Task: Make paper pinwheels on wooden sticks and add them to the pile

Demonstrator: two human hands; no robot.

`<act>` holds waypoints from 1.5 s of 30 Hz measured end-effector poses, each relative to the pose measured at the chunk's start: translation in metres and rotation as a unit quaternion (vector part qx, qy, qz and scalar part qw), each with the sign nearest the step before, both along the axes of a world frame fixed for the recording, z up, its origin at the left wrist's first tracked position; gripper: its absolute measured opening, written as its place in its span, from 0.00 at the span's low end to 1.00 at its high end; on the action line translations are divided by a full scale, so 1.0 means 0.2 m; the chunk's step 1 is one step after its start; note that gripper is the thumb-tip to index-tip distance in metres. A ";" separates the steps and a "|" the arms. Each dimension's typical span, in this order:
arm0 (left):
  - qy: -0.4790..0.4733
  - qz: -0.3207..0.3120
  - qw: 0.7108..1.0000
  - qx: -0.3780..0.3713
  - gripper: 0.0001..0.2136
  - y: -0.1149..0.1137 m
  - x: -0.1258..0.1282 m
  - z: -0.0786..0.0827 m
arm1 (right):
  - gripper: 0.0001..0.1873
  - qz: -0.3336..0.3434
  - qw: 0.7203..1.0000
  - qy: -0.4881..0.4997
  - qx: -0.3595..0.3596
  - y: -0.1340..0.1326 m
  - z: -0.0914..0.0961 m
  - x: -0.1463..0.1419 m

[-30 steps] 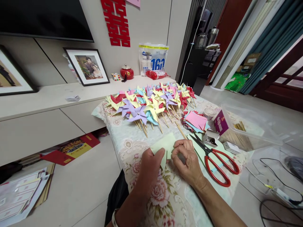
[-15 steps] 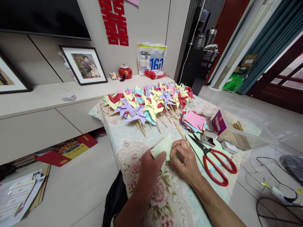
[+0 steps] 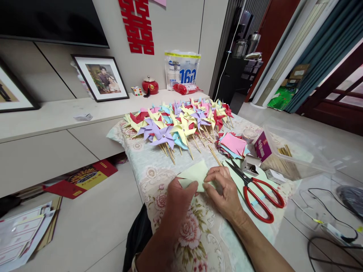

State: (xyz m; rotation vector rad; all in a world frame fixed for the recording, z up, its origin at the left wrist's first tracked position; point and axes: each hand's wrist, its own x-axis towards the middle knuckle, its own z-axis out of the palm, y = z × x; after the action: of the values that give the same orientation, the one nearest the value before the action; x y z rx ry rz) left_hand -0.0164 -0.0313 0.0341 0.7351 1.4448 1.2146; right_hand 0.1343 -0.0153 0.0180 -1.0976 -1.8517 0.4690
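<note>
A pale green paper square (image 3: 195, 172) lies low over the flowered tablecloth (image 3: 159, 173), and both my hands pinch it. My left hand (image 3: 178, 200) grips its near left edge with closed fingers. My right hand (image 3: 224, 190) holds its right side, thumb and fingers pressed together. Just right of my right hand lie red-handled scissors (image 3: 259, 198). Beyond the paper spreads a pile of finished paper pinwheels (image 3: 178, 122) on wooden sticks, and a stack of coloured cut paper (image 3: 234, 145) sits at the right.
A clear plastic box (image 3: 295, 155) with wooden sticks and a purple carton (image 3: 262, 147) stands at the table's right. A low cabinet (image 3: 56, 128) with framed pictures runs along the left. Papers (image 3: 22, 234) and a red box (image 3: 81, 177) lie on the floor; cables (image 3: 326, 226) trail at the right.
The green paper has dropped lower and flatter toward the table, and its hanging flap is folded under. Both hands stayed on it, shifting slightly.
</note>
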 end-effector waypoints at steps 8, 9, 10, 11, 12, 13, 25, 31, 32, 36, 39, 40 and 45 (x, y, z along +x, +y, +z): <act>0.166 -0.298 0.937 0.069 0.15 0.15 -0.26 0.11 | 0.30 0.047 0.936 0.291 -0.193 0.03 -0.02 0.07; 0.191 -0.334 0.920 0.075 0.15 0.16 -0.27 0.14 | 0.31 0.079 0.918 0.319 -0.223 0.03 -0.02 0.07; 0.214 -0.356 0.906 0.080 0.16 0.18 -0.29 0.16 | 0.33 0.108 0.901 0.339 -0.250 0.03 -0.02 0.07; 0.234 -0.373 0.894 0.081 0.16 0.19 -0.29 0.19 | 0.34 0.134 0.885 0.350 -0.276 0.03 -0.01 0.06; 0.253 -0.394 0.880 0.078 0.17 0.20 -0.29 0.22 | 0.35 0.155 0.871 0.355 -0.302 0.03 -0.01 0.06; 0.270 -0.407 0.869 0.079 0.18 0.21 -0.28 0.24 | 0.37 0.173 0.858 0.357 -0.327 0.02 0.00 0.05; 0.286 -0.511 0.795 0.161 0.23 0.26 -0.15 0.31 | 0.42 0.178 0.847 0.296 -0.404 -0.01 0.06 0.02; 0.419 -0.510 0.736 0.150 0.17 0.27 -0.12 0.29 | 0.44 0.161 0.878 0.270 -0.362 0.00 0.05 0.01; 0.428 -0.512 0.730 0.147 0.16 0.27 -0.11 0.29 | 0.44 0.163 0.876 0.272 -0.364 0.00 0.05 0.00; 0.383 -0.504 0.759 0.152 0.18 0.28 -0.12 0.27 | 0.46 0.157 0.867 0.279 -0.382 -0.01 0.04 0.00; 0.300 -0.463 0.823 0.135 0.22 0.27 -0.16 0.24 | 0.46 0.136 0.862 0.298 -0.387 -0.01 0.05 0.00; 0.264 -0.446 0.848 0.114 0.23 0.27 -0.17 0.23 | 0.47 0.127 0.858 0.310 -0.389 -0.01 0.05 0.00; 0.071 -0.296 0.952 0.022 0.26 0.21 -0.19 0.12 | 0.50 0.089 0.852 0.365 -0.366 0.01 0.03 0.00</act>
State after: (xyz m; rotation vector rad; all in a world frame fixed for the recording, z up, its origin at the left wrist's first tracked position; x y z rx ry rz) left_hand -0.0548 0.0109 0.0589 1.2034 1.1834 0.7382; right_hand 0.1335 -0.0139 0.0243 -0.9950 -1.0834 1.5580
